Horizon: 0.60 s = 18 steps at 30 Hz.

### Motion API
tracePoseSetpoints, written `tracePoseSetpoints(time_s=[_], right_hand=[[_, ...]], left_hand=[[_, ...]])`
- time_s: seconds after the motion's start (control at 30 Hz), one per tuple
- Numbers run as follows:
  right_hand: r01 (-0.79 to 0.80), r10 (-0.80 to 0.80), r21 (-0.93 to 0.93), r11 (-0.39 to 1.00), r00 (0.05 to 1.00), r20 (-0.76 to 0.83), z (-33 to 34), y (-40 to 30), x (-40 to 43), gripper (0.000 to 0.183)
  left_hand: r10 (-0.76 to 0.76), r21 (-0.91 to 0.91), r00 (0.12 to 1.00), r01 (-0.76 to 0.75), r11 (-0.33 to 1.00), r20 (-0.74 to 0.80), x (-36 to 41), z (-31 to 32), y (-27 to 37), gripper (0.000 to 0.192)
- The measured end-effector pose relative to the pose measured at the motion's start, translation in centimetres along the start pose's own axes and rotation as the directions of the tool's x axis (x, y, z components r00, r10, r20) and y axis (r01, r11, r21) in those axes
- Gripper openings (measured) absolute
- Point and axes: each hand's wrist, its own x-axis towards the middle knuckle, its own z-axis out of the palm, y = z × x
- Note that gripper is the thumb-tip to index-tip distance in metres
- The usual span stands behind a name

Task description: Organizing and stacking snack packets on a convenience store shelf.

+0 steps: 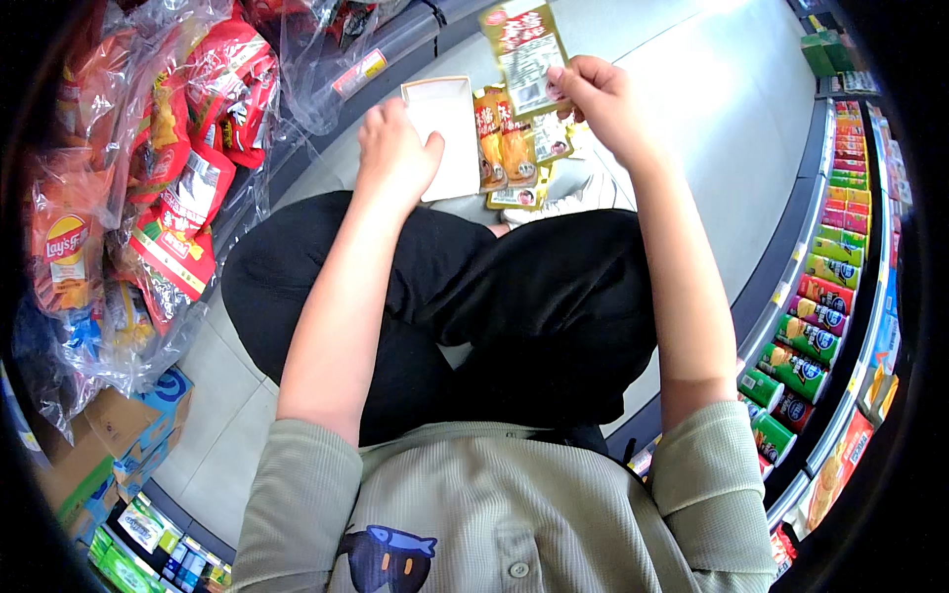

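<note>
My left hand (398,152) grips the left edge of a shallow white cardboard box (454,144), its thumb over the box's pale surface. Between the thumb and fingers of my right hand (600,100) is a gold snack packet (528,63) with red and white print, held up with its printed back showing. Just right of the box lie several similar gold packets (517,152), some with orange food pictured on the front. One more packet (514,197) lies partly hidden beneath them, close to my knees.
Clear plastic bags of red snack packs (196,156) crowd the left side by a shelf edge (385,59). Cardboard cartons (137,422) stand at lower left. Shelves of canned chips (804,370) curve along the right. A white shoe (574,200) rests on the tiled floor (689,126).
</note>
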Motion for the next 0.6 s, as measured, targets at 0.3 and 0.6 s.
tracePoseSetpoints(time_s=[0.3,0.6], right_hand=[[-0.008,-0.085,0.281,0.96,0.944,0.319,3.3,-2.2,-2.6,0.023],[-0.222,0.124,0.19,0.956,0.897,0.424,6.4,-2.6,-4.3,0.026]], left_hand=[[-0.084,-0.945,0.942,0.318,-0.081,0.325,-0.4,-3.2,4.5,0.03],[-0.095,-0.954,0.961,0.238,-0.181,0.258,-0.4,-2.5,3.7,0.021]])
